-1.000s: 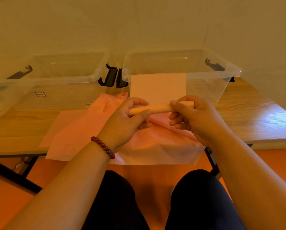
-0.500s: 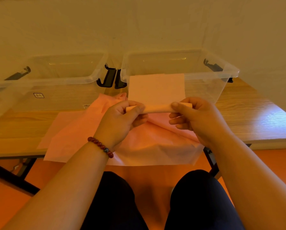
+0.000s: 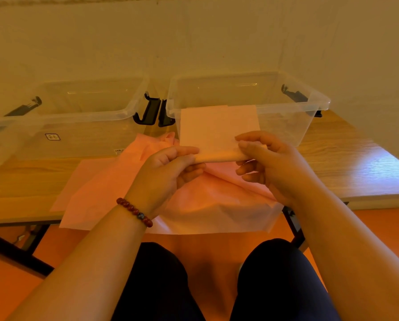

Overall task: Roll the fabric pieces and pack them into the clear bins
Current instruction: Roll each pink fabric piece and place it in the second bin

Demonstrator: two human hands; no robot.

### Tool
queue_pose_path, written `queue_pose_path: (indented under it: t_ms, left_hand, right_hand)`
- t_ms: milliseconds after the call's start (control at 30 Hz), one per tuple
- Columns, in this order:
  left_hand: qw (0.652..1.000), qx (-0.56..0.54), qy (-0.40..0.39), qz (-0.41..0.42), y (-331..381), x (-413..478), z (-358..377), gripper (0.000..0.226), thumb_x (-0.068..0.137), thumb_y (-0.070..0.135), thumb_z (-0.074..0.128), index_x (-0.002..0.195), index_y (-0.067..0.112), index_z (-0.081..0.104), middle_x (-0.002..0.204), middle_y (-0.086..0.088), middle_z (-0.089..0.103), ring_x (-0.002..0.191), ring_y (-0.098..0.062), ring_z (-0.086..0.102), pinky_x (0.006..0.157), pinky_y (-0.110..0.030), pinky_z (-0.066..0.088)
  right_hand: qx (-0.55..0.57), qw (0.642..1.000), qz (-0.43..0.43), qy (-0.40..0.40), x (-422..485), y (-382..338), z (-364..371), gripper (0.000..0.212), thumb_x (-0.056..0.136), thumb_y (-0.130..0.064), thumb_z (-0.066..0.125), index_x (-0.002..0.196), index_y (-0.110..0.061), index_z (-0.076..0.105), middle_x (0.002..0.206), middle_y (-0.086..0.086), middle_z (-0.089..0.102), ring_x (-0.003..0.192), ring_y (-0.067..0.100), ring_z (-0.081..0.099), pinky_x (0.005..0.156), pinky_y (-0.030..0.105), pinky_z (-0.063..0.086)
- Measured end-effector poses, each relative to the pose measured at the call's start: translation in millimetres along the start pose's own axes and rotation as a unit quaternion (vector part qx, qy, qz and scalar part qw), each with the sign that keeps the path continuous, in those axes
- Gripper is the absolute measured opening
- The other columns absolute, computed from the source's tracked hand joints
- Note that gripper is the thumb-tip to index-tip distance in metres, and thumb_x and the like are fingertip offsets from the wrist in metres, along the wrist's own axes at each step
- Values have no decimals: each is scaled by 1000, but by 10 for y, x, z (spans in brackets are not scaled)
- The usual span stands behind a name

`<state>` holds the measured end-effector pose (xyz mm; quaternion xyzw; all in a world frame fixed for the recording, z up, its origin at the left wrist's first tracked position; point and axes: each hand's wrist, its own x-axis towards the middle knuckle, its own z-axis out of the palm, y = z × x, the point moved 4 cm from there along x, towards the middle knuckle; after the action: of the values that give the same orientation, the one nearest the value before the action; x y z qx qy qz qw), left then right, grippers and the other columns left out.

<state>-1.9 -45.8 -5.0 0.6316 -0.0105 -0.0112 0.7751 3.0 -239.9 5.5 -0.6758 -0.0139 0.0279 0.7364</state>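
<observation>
A: Wide wooden table (image 3: 337, 163) across the shot, and two clear bins side by side along the back: left bin (image 3: 78, 126), right bin (image 3: 291, 121), their black latches almost meeting in the gap between them.
B: In front of them a pile of pink fabric (image 3: 217, 209) sprawls over the tabletop and droops off the near edge.
A: And held above that pile, the paler fabric piece (image 3: 217, 128), part rolled. The rolled part (image 3: 217, 157) has its long axis running left to right, parallel to the table's near edge.
B: The loose flap runs up and away from the person, toward the right bin, and covers part of that bin's front wall in this view.
A: Grips? The left hand (image 3: 163, 172) pinches the left end of the rolled part, thumb against curled fingers.
B: The right hand (image 3: 270, 163) has the right end, thumb on top, fingers curled beneath.
A: Smallest detail: a dark red beaded bracelet (image 3: 134, 212) on the left wrist
</observation>
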Motion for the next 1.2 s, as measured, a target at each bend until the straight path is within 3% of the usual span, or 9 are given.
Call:
queue_pose_path:
  t_ms: [167,300,400,500,600,767,867,1100,1200]
  left_hand:
    - [999,39,4,15,-11,11,-21,19,96,6,50,94,14,67,94,-5,68,79,-10,69,67,-18,55]
    - [999,37,-12,27,15,-14,-3,17,92,4,55,96,16,67,87,2,69,78,-7,69,68,-17,54]
    - [997,62,-6,44,39,-16,-9,16,90,4,58,94,17,67,88,1,68,77,-6,69,67,-15,53]
    - [996,73,4,41,44,-7,-26,14,91,6,58,94,17,67,91,-2,67,75,-6,69,65,-15,53]
    - [996,76,-3,38,43,-3,-31,14,90,7,59,94,18,67,93,-3,66,73,-6,68,64,-15,53]
    - [998,41,-41,21,32,3,14,17,90,3,58,104,10,62,96,-3,68,85,-11,70,71,-19,55]
    - [999,22,-29,23,34,13,12,14,91,4,57,102,9,62,89,-2,73,87,-17,72,70,-20,55]
    - [998,51,2,31,29,22,-5,8,91,9,59,87,10,66,70,6,72,72,-7,70,63,-18,55]
    - [999,43,-5,27,37,20,2,6,90,11,60,90,9,66,73,5,73,75,-8,71,64,-18,55]
  right_hand:
    - [-38,999,-12,-10,1,15,-25,6,88,-12,68,92,-15,71,68,0,67,63,14,65,57,24,54]
    - [-39,999,-14,29,31,39,-32,12,89,-23,68,88,-11,67,61,1,65,55,12,62,53,23,51]
    - [-33,999,-6,26,33,35,-22,15,88,-27,69,90,-13,67,65,2,68,59,14,66,53,24,51]
    - [-16,1000,-2,0,18,34,-14,16,85,-20,72,100,-19,66,74,3,71,67,17,71,54,24,54]
    - [-20,1000,-14,-6,-2,32,-19,17,83,-11,72,96,-19,66,73,3,72,68,18,71,54,23,54]
    - [-35,999,-26,3,10,58,-32,10,88,-17,68,96,-11,65,71,3,71,67,17,70,54,23,52]
    - [-36,999,-18,6,20,67,-24,13,88,-19,68,97,-10,65,71,3,71,68,18,71,55,23,52]
    - [-18,1000,-16,-2,22,54,-29,20,82,-15,74,101,-19,68,80,-2,74,73,17,72,59,24,55]
    - [-38,999,-32,-2,20,56,-26,7,85,-11,71,91,-15,70,74,-1,72,70,17,71,59,24,56]
